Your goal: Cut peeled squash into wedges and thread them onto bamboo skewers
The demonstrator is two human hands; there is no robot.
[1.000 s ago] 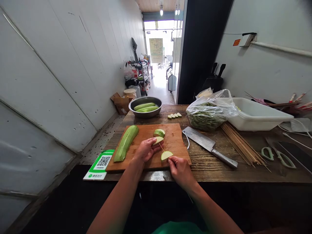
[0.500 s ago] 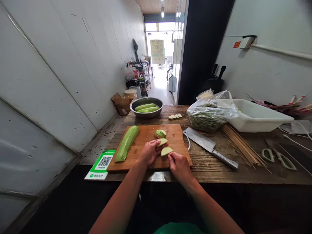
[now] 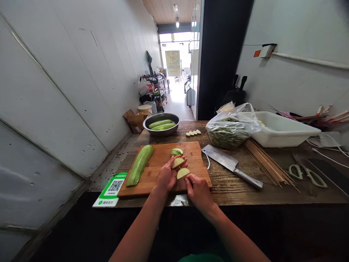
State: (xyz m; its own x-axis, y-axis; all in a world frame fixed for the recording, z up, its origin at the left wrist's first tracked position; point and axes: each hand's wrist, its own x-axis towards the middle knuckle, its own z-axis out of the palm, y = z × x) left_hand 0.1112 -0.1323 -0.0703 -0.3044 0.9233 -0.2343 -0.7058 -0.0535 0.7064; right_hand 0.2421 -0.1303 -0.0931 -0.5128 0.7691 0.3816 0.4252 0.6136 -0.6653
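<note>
Two half-moon squash slices (image 3: 183, 174) are showing smooth, pale faces edged with thin green skin; they are hovering over the cutting board (image 3: 158, 160), a thin skewer (image 3: 179, 167) running between them; my left hand (image 3: 167, 176) is cupping the farther slice (image 3: 178, 162), fingers curling around it; my right hand (image 3: 199, 191) is pinching the skewer tightly at the nearer slice's lower edge; beside the board, a green-and-white QR card (image 3: 110, 190) is reading 微信支付.

Hands (image 3: 167, 177) above the board (image 3: 159, 158) — holding two skewered slices (image 3: 183, 173).
</note>
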